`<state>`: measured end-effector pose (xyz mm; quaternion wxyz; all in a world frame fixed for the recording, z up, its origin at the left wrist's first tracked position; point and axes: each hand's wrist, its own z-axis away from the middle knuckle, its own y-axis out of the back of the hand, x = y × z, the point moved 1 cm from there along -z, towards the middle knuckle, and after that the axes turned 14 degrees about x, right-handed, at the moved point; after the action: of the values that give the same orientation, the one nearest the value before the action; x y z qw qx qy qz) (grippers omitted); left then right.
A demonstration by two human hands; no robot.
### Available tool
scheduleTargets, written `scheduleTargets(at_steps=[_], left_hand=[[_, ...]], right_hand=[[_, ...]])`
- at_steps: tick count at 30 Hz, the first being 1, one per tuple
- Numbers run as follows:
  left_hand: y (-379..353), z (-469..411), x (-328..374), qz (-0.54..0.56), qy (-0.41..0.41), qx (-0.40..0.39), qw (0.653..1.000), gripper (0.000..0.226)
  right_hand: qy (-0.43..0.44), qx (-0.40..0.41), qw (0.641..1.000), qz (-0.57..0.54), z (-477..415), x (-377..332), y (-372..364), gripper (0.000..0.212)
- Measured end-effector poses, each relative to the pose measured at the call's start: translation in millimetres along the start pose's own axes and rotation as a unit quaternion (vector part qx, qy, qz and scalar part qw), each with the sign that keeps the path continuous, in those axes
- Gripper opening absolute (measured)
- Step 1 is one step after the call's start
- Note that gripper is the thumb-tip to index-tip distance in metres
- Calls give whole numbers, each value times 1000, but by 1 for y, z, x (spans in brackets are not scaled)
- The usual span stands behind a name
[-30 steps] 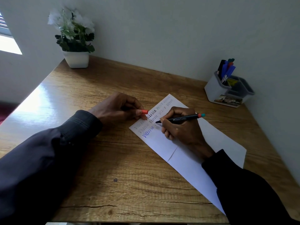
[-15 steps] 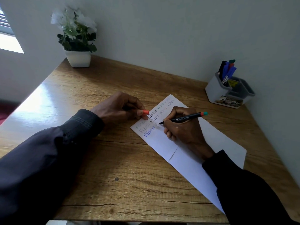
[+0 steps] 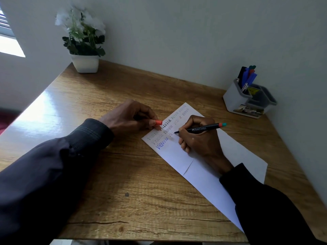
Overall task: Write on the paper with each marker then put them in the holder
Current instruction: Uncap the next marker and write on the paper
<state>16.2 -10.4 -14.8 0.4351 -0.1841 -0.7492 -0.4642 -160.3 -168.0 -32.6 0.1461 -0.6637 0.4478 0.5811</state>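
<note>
Two hands at work on a sheet of paper (image 3: 208,175).
Right hand (image 3: 200,138), fingers curled, grips a black marker (image 3: 200,129), tip touching the sheet; left hand (image 3: 129,117) pinches an orange cap (image 3: 158,122) at the sheet's edge; holder (image 3: 235,99) stands well apart.

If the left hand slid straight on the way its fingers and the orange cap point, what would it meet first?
The left hand points its orange cap rightward at the paper, over its near edge. Going on, it would cross the written lines and probably meet the right hand holding the black marker. Depth is unclear.
</note>
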Motion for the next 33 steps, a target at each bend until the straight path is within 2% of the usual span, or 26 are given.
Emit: scheduleTargets(at_steps=[20, 33], left_hand=[[0, -1, 0, 0, -7, 3, 1000, 17], [0, -2, -2, -9, -13, 3, 1000, 18]], right_hand=[[-13, 10, 1000, -14, 1, 1, 1, 14], [-17, 25, 999, 17, -2, 2, 0, 13]])
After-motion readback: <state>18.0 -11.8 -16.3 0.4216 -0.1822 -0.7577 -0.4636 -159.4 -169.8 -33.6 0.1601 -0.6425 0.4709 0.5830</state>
